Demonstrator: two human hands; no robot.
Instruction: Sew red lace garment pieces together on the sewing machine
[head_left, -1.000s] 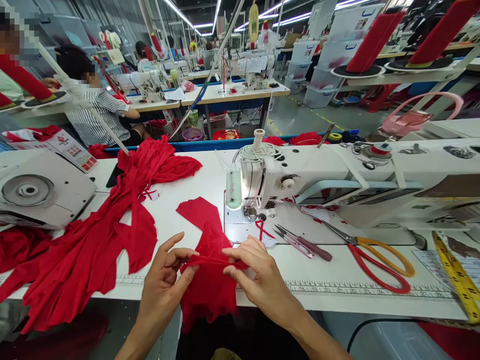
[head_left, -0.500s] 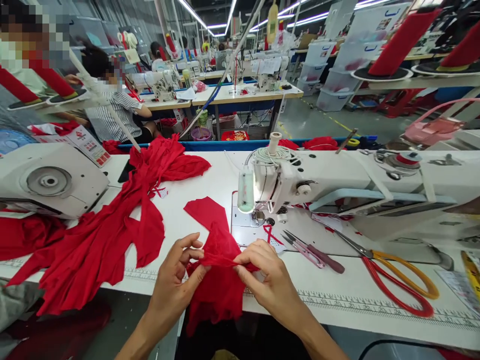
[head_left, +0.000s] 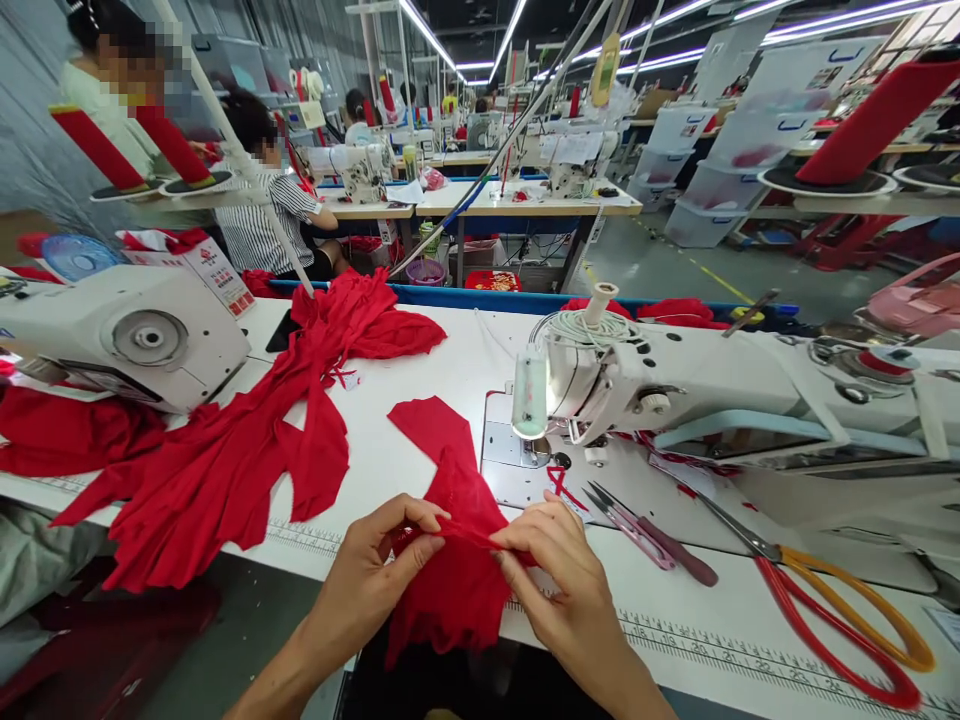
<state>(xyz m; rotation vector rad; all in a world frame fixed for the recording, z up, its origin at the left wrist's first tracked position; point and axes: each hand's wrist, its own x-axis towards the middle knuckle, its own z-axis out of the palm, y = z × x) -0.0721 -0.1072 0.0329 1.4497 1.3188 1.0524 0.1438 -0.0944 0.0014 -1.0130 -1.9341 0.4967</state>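
My left hand (head_left: 375, 580) and my right hand (head_left: 566, 590) both pinch the same small red fabric piece (head_left: 454, 490) at the near edge of the white table (head_left: 420, 380). The fingers are pressed together on a folded edge of the cloth stretched between the two hands. The cloth's lower part hangs over the table edge; its upper part lies flat toward the sewing machine (head_left: 675, 400), whose needle area is just beyond my right hand.
A heap of red fabric (head_left: 247, 440) lies left. Thread snips (head_left: 645, 535) and red-and-orange scissors (head_left: 832, 610) lie right. Another machine (head_left: 127, 335) stands far left. Red thread cones (head_left: 862, 125) stand on a rack. Other people sit at tables behind.
The view has shifted left and down, so everything appears further right. Both hands keep their pinch on the red piece and have drawn slightly closer to the table edge.
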